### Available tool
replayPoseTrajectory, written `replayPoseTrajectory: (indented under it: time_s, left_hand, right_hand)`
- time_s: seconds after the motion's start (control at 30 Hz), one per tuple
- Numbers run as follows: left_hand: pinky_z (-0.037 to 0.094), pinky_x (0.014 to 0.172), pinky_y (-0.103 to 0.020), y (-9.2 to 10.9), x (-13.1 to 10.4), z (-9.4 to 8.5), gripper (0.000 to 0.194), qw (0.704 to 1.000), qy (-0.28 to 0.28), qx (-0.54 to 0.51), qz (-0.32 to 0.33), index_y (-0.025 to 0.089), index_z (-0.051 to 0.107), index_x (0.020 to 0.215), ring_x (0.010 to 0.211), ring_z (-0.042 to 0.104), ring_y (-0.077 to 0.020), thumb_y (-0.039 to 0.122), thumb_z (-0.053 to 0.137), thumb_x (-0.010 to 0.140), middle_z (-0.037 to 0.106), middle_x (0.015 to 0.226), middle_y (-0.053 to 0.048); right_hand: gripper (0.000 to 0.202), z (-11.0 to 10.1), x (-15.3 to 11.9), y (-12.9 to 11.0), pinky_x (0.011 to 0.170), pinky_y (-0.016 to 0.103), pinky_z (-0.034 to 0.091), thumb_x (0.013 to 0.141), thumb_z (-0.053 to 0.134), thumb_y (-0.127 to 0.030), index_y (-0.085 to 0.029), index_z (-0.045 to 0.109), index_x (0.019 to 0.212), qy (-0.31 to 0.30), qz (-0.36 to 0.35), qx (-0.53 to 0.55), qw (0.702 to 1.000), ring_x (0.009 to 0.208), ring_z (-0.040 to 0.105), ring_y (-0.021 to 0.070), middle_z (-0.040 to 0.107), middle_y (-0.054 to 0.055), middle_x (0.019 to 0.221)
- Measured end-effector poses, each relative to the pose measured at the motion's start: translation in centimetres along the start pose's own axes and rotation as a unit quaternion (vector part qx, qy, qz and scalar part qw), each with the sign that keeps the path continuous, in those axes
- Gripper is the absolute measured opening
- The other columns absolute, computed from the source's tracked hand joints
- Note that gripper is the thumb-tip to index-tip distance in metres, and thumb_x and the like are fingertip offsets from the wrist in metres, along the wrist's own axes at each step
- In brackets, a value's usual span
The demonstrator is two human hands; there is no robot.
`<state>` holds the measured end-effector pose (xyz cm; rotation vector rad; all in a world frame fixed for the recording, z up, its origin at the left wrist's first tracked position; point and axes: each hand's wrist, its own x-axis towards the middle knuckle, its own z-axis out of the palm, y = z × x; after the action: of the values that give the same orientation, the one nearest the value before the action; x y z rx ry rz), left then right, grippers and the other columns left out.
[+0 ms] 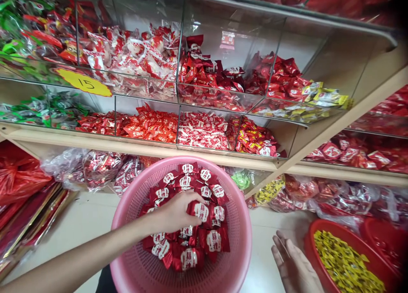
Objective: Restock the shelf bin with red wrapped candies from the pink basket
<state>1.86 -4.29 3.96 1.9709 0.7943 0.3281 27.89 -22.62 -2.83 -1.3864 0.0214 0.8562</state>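
1 L hand curled round red pkt; R hand outstretched.

Left hand bare; left forearm bare, slim. Right hand bare, slender-fingered. Dark, near-black garment patch at bottom edge; cut unclear.

Beyond your left fingers, you have tiered shelving in pale wood, with clear dividers and whitish back panels. A wooden upright, slanted in view, stands right of those fingers. Below them, your pale floor is smooth and faintly glossy.
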Motion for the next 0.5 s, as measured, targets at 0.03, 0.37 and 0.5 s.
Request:
replayPoseTrajectory:
  time_s: [0.03, 0.37, 0.5]
  left_hand:
    - [0.038, 0.093, -0.040, -0.2, -0.2, 0.6, 0.039, 1.000, -0.011, 0.012, -0.004, 0.019, 0.061, 0.106, 0.102, 0.053, -0.0236, 0.025, 0.066, 0.067, 0.059, 0.108, -0.008]
    - [0.038, 0.093, -0.040, 0.6, -0.8, 4.1, 0.039, 0.992, -0.053, 0.114, 0.008, 0.018, 0.055, 0.108, 0.106, 0.049, -0.0246, 0.021, 0.064, 0.070, 0.055, 0.114, -0.008]
    - [0.037, 0.088, -0.045, 0.4, -0.8, 4.3, 0.030, 0.965, -0.032, 0.259, 0.019, 0.015, 0.057, 0.097, 0.101, 0.046, -0.0289, 0.025, 0.067, 0.070, 0.053, 0.108, -0.009]
  right_hand:
    - [0.020, 0.2, 0.0, 0.1, 0.086, 0.028, 0.052, 0.062, 0.075, -0.040, -0.025, 0.069, 0.074, 0.003, 0.002, 0.009, 1.000, 0.112, 0.054, 0.0206, 0.061, 0.002, 0.121]
    - [0.035, 1.9, 0.6, 1.7, 0.080, 0.024, 0.052, 0.059, 0.077, -0.040, -0.021, 0.067, 0.087, -0.039, 0.034, 0.046, 0.998, 0.109, 0.054, 0.0188, 0.060, 0.003, 0.121]
    - [0.036, 0.9, 2.0, 2.9, 0.076, 0.026, 0.053, 0.054, 0.080, -0.039, -0.019, 0.067, 0.081, -0.037, 0.052, 0.065, 0.996, 0.102, 0.058, 0.0193, 0.064, 0.004, 0.112]
